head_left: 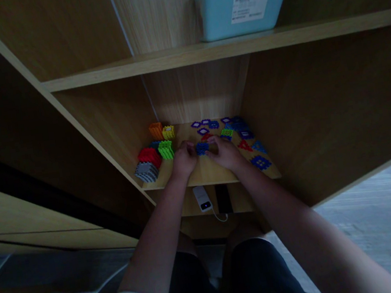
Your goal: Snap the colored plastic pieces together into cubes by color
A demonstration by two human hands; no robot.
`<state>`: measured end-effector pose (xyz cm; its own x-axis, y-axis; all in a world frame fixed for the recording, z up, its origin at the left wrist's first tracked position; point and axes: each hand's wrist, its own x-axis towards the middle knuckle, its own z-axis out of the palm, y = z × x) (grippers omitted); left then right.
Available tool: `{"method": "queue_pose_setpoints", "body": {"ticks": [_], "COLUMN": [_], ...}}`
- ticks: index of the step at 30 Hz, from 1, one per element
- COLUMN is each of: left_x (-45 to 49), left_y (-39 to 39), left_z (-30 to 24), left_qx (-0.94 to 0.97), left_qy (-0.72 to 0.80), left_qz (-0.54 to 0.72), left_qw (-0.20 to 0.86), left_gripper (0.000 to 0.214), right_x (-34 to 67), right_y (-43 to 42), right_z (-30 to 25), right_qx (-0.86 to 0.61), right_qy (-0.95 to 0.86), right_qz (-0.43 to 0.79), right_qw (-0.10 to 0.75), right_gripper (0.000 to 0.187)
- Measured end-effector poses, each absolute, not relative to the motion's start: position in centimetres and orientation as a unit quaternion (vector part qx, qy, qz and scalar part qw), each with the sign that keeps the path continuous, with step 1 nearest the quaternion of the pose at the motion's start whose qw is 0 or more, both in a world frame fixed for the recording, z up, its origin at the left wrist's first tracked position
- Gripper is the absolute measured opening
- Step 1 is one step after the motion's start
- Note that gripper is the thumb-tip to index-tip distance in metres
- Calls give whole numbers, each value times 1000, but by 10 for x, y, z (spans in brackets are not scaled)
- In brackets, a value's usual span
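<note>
A small blue lattice-edged building piece point(202, 148) is between my two hands, low over the middle shelf. My left hand point(185, 158) is at its left side, fingers curled in against the edge. On the other side, my right hand point(226, 152) has its thumb and forefinger curved around the right edge, with a gap behind the fingertips. Just beyond the hands lies a red piece point(207, 136), partly covered by my right fingers. A green square piece point(226, 133) rests to the right of it.
Lattice blocks in orange point(156, 131), yellow point(168, 132), green point(166, 149), red point(149, 158) and grey point(146, 171) line the left. Flat purple, blue and red pieces point(245, 145) spread at right. A power bank point(203, 199) lies below; a blue bin point(237, 5) sits above.
</note>
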<state>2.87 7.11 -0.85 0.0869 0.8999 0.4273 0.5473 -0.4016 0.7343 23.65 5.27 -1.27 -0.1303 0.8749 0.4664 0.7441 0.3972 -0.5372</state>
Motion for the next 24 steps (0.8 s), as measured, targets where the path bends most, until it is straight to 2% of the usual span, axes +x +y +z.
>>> {"method": "queue_pose_setpoints", "body": {"ticks": [8,24], "left_x": [28,30], "left_y": [70,67], "left_z": [-11,-9], "left_qx": [727,739], "left_qy": [502,499], "left_qz": [427,407], "left_qw": [192,197], "left_gripper": [35,30], "right_x": [237,238], "right_y": [54,56], "right_z": [-15,-18], "right_qx": [-547,-531], "right_qy": [-750,-761], "right_qz": [75,80], "right_qw": [365,365], "right_gripper": [45,45]}}
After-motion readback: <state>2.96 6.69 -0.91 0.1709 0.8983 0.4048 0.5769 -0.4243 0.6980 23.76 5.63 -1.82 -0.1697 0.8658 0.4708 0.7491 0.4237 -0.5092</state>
